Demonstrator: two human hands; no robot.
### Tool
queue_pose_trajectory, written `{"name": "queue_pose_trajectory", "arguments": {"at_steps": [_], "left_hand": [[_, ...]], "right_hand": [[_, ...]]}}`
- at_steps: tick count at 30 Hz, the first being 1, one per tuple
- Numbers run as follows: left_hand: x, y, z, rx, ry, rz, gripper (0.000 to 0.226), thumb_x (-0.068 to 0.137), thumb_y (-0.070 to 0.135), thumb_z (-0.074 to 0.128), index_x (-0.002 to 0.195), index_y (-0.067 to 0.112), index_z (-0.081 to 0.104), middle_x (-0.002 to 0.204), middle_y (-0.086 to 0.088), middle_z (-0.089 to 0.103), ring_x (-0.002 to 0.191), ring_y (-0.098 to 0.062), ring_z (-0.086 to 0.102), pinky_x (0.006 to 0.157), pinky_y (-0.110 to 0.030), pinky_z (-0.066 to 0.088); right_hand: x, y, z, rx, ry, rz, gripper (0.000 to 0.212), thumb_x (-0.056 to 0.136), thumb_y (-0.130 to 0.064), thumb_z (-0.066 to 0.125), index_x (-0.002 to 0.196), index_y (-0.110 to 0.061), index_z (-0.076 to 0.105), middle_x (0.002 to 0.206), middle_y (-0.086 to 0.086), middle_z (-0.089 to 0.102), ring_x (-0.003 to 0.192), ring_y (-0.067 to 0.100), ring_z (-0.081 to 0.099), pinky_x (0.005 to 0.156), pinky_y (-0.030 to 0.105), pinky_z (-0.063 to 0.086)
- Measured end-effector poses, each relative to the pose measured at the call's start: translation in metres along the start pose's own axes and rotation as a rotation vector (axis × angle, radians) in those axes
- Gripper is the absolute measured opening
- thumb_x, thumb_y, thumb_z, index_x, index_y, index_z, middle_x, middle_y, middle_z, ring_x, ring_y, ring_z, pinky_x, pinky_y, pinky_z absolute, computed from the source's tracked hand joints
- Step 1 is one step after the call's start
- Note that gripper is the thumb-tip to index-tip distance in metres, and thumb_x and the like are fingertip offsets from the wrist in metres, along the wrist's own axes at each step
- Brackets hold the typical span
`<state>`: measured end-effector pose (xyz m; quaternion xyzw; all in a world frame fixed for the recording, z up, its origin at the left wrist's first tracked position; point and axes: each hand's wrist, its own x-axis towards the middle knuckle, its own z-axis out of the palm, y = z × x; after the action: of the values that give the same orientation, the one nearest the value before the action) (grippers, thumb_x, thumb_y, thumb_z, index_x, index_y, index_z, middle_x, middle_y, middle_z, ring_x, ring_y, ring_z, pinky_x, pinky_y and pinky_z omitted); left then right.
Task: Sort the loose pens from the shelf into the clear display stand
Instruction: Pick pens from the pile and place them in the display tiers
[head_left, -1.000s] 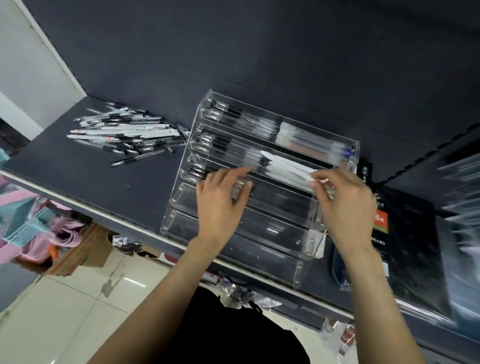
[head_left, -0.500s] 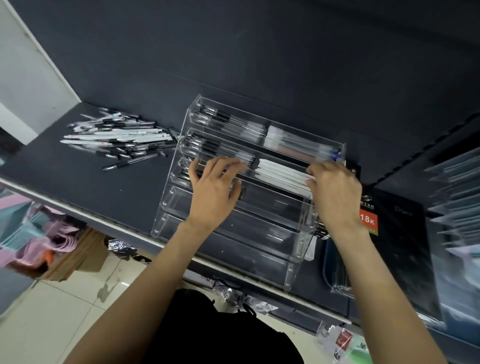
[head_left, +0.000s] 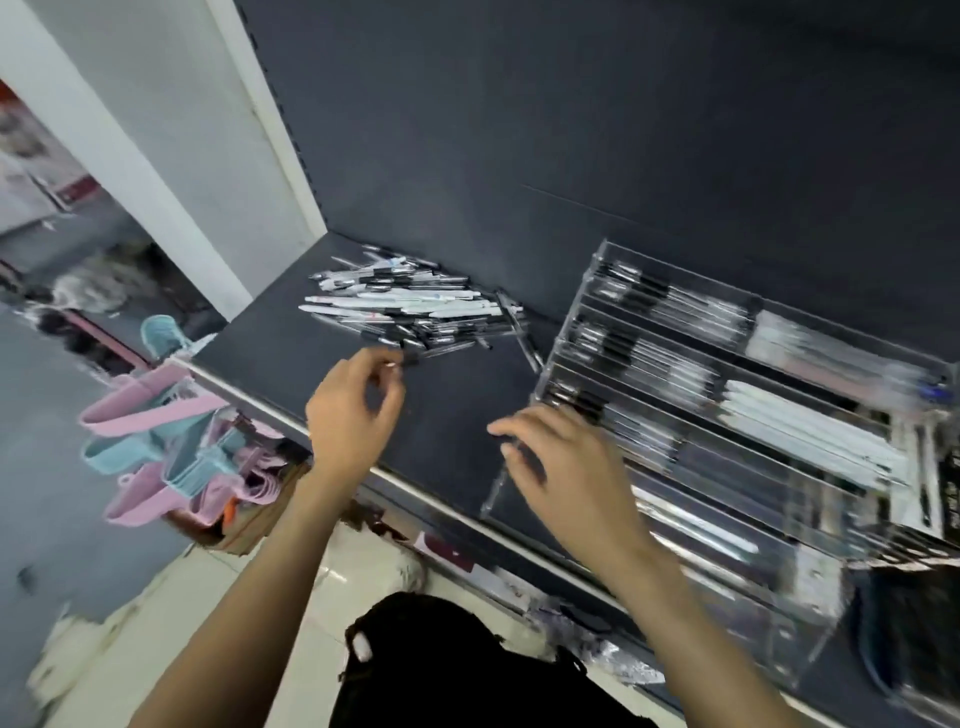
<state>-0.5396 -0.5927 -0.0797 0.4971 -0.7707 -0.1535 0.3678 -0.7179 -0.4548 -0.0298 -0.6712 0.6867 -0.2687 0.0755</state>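
A pile of loose black and white pens (head_left: 415, 306) lies on the dark shelf (head_left: 270, 343), left of the clear tiered display stand (head_left: 670, 267). The stand's upper tiers hold rows of black pens on the left and white pens (head_left: 810, 431) on the right. My left hand (head_left: 358, 410) hovers at the near edge of the pile, its fingers loosely curled and its fingertips close to a black pen; I see nothing held. My right hand (head_left: 561, 462) is over the stand's front left corner with relaxed fingers and holds nothing. Motion blurs the frame.
A dark back panel (head_left: 571, 130) rises behind the shelf, and a white pillar (head_left: 182, 156) bounds it on the left. Pink and blue plastic items (head_left: 156, 441) hang below the shelf's left front edge. Dark packaged goods (head_left: 904, 639) sit right of the stand.
Both hands have left the stand's middle tier. My left hand has swung left to the pen pile, my right hand has moved to the stand's left end. The view has turned left.
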Motion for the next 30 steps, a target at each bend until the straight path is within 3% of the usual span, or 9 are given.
{"name": "queue_pose_trajectory", "arguments": {"at_steps": [4, 9, 13, 18, 23, 27, 30], "left_hand": [[0.044, -0.099, -0.006, 0.249, -0.309, 0.015, 0.028, 0.083, 0.009, 0.065, 0.110, 0.012, 0.065, 0.104, -0.010, 0.066, 0.096, -0.036, 0.059, 0.083, -0.043, 0.048], [0.102, -0.157, 0.003, 0.336, -0.460, 0.157, 0.039, 0.083, 0.012, 0.064, 0.122, 0.012, 0.060, 0.122, -0.010, 0.060, 0.111, -0.036, 0.054, 0.091, -0.046, 0.044], [0.131, -0.167, 0.020, 0.382, -0.624, 0.240, 0.049, 0.087, 0.016, 0.060, 0.135, 0.014, 0.049, 0.139, -0.008, 0.048, 0.129, -0.032, 0.042, 0.103, -0.045, 0.034], [0.139, -0.175, 0.030, 0.343, -0.662, 0.285, 0.038, 0.087, 0.017, 0.062, 0.124, 0.015, 0.055, 0.131, -0.009, 0.047, 0.119, -0.031, 0.047, 0.096, -0.042, 0.040], [0.137, -0.178, 0.033, 0.309, -0.655, 0.403, 0.023, 0.087, 0.019, 0.064, 0.110, 0.014, 0.062, 0.112, -0.010, 0.057, 0.108, -0.032, 0.054, 0.089, -0.042, 0.044], [0.135, -0.172, 0.036, 0.256, -0.717, 0.390, 0.025, 0.094, 0.025, 0.056, 0.117, 0.016, 0.062, 0.114, -0.006, 0.059, 0.110, -0.028, 0.053, 0.088, -0.038, 0.045], [0.131, -0.159, 0.038, 0.217, -0.763, 0.359, 0.032, 0.097, 0.032, 0.048, 0.124, 0.020, 0.061, 0.122, -0.001, 0.056, 0.118, -0.022, 0.048, 0.091, -0.033, 0.044]], "right_hand": [[0.064, -0.016, 0.077, -0.013, -0.150, 0.091, 0.020, 0.090, -0.015, 0.056, 0.106, -0.023, 0.066, 0.102, -0.008, 0.064, 0.095, 0.013, 0.057, 0.070, 0.026, 0.047], [0.133, -0.012, 0.145, -0.162, -0.230, 0.207, 0.037, 0.091, -0.006, 0.050, 0.124, -0.020, 0.057, 0.122, -0.003, 0.057, 0.116, 0.020, 0.049, 0.087, 0.034, 0.048], [0.159, -0.009, 0.174, -0.333, -0.330, 0.285, 0.057, 0.085, 0.005, 0.049, 0.137, -0.017, 0.042, 0.135, 0.002, 0.047, 0.125, 0.024, 0.040, 0.089, 0.036, 0.050], [0.169, -0.015, 0.179, -0.483, -0.365, 0.326, 0.055, 0.083, 0.005, 0.049, 0.135, -0.013, 0.042, 0.127, 0.005, 0.050, 0.120, 0.024, 0.043, 0.084, 0.033, 0.048], [0.167, -0.016, 0.180, -0.518, -0.371, 0.322, 0.053, 0.085, 0.004, 0.051, 0.134, -0.014, 0.042, 0.128, 0.005, 0.048, 0.117, 0.024, 0.048, 0.080, 0.032, 0.050], [0.165, -0.017, 0.185, -0.444, -0.367, 0.335, 0.061, 0.080, 0.004, 0.061, 0.135, -0.012, 0.040, 0.133, 0.009, 0.039, 0.102, 0.026, 0.058, 0.073, 0.035, 0.053], [0.164, -0.021, 0.193, -0.416, -0.345, 0.341, 0.052, 0.081, 0.002, 0.063, 0.128, -0.008, 0.045, 0.128, 0.010, 0.042, 0.094, 0.027, 0.061, 0.069, 0.037, 0.055]]}}
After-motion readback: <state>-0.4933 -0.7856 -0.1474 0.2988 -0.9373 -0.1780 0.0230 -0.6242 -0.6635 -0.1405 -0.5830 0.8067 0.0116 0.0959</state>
